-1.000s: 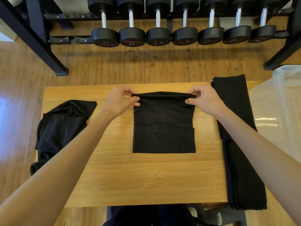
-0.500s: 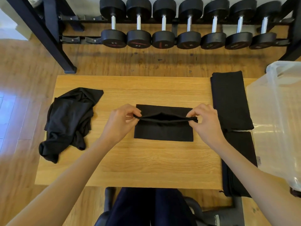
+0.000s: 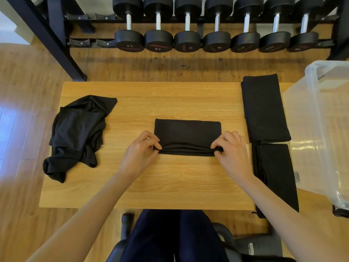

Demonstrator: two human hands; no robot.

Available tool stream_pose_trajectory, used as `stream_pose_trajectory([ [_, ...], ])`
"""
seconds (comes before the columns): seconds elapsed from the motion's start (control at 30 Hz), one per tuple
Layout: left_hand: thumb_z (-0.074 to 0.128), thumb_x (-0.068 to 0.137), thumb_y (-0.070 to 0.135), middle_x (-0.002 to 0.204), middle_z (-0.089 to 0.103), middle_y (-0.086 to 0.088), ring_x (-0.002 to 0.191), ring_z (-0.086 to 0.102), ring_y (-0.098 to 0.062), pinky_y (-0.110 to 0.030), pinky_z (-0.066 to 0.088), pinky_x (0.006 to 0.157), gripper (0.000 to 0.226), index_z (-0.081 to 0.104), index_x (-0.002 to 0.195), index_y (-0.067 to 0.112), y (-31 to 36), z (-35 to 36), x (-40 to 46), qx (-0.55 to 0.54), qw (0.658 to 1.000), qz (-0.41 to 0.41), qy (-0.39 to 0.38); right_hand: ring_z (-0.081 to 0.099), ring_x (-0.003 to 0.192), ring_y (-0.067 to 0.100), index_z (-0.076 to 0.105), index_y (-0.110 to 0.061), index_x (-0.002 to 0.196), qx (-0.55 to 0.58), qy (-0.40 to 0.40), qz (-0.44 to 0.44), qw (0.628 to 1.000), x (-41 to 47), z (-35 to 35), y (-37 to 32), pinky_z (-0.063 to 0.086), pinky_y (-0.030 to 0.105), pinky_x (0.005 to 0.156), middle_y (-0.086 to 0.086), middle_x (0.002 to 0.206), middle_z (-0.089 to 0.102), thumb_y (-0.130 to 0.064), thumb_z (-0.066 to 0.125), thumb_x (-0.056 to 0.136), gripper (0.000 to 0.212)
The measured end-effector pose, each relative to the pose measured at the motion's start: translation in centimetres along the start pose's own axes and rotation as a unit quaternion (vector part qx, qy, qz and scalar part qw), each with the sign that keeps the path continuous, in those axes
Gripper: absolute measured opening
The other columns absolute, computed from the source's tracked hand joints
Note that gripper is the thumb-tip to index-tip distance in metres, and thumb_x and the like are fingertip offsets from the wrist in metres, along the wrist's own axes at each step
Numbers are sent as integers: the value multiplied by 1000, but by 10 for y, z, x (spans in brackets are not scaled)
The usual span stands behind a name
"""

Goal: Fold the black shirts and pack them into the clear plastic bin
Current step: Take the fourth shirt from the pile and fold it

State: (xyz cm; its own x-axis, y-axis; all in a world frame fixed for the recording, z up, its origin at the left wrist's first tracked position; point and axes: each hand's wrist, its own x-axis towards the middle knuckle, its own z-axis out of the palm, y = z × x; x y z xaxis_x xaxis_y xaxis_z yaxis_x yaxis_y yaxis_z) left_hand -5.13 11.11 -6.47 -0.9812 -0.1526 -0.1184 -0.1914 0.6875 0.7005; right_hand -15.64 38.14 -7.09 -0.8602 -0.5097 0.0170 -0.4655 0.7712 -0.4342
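I am at the last fold of the black shirt (image 3: 187, 133) that lies in the middle of the table (image 3: 170, 182): its top layer is brought down to the near edge, and I think the fold is almost closed. My left hand (image 3: 140, 152) pinches the near left corner between thumb and fingers, and my right hand (image 3: 233, 151) pinches the near right corner in the same way; both wrists are low, close to the wood, and the forearms come in from the two sides. Next I should lay the edge flat and let go, then smooth it. Two folded shirts (image 3: 264, 108) wait at the right edge, just beside the clear plastic bin (image 3: 321, 129), and one crumpled shirt (image 3: 79, 133) is on the left, not yet folded. I judge the packing has not begun.
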Motion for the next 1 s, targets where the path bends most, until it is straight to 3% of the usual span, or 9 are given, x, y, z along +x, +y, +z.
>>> stream_pose_trajectory([
  [0.13,72,84,8,110,55,13,90,63,-7,-34,58,73,11,72,90,16,-3,5,-3,25,1000,6,0,46,92,18,68,-17,86,-23,5,-5,1000,-6,3,3,25,22,83,-2,89,54,5,73,73,26],
  [0.3,68,83,8,109,63,13,92,49,1,-9,38,63,17,74,91,22,-6,4,-7,102,994,36,-13,45,95,18,70,-15,90,-55,0,-10,998,-14,6,5,31,28,88,0,93,53,7,69,74,27],
  [0.4,54,87,17,109,66,9,94,47,-7,-29,48,77,21,74,95,20,-6,3,-9,123,989,80,25,48,101,21,69,-13,98,-42,31,23,998,-17,4,-5,35,30,91,2,101,55,6,61,80,27],
  [0.47,48,91,18,117,65,5,106,52,-12,-36,48,90,27,72,105,17,-1,5,-5,110,989,89,49,49,114,24,66,-11,111,-13,55,17,998,-13,5,-20,36,37,102,4,117,57,-1,52,88,29],
  [0.53,49,96,14,136,57,-1,130,47,-17,-35,39,109,32,65,123,13,12,15,4,92,991,90,46,37,136,23,57,-11,130,7,28,-4,1000,-6,10,-37,27,45,116,4,141,49,-4,47,93,40],
  [0.6,42,100,15,153,38,-5,145,26,-19,-36,23,119,43,47,142,10,26,32,13,116,990,85,16,16,148,21,41,-15,146,0,-22,-27,999,-1,21,-53,13,46,121,2,157,29,-9,44,96,50],
  [0.73,20,103,36,163,8,-9,150,3,-22,-42,14,122,57,16,154,10,23,60,19,228,972,30,-36,-1,150,22,20,-22,154,-56,-79,-16,995,4,48,-61,8,50,121,0,163,7,-30,35,104,53],
  [0.87,21,101,50,163,4,-9,151,0,-23,-41,10,122,68,11,155,11,7,61,19,263,964,2,-33,-6,150,22,11,-24,155,-96,-99,26,990,-2,55,-44,3,46,121,3,164,0,-48,27,102,61],
  [1.0,20,102,47,164,-4,-5,150,-8,-18,-39,3,122,67,2,156,13,2,53,14,251,967,-4,-46,-3,150,20,11,-26,155,-105,-100,40,989,-13,46,-32,5,43,121,2,164,3,-50,23,102,60],
])
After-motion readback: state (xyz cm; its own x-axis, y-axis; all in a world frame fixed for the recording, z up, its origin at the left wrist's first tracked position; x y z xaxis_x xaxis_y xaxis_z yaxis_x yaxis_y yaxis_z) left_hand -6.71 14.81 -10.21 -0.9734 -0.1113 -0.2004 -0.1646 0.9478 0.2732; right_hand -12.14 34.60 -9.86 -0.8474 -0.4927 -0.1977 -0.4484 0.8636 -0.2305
